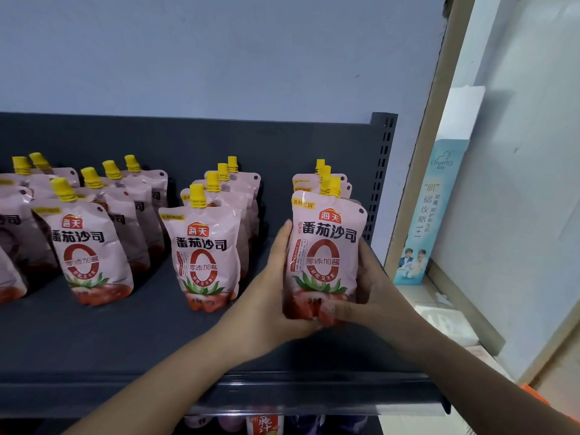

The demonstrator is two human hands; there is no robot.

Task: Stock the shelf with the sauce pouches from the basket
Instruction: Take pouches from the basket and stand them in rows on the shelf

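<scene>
1. A person stood at a dark grey shelf (94, 340) with both bare arms reaching in from below.
2. The left hand (270, 296) clasped the left edge of a pink sauce pouch (326, 255), fingers curled up along its side.
3. The right hand (373, 287) gripped the same pouch from the right, its thumb lying across the lower front.
4. The held pouch stood upright at the right end of the shelf, label facing out, yellow cap (332, 185) on top.
5. Its base was hidden behind the hands, so I could not tell whether it touched the shelf.
6. Just behind it more pouches (309, 180) stood in a file running back to the rear panel.
7. To the left, well apart, a middle row (204, 255) of the same pouches ran front to back.
8. Further left stood more rows (91, 249), close together.
9. A slotted upright post (383, 171) closed the shelf on the right.
10. Beyond it a light blue carton (430, 215) leaned against a pale wall.
</scene>
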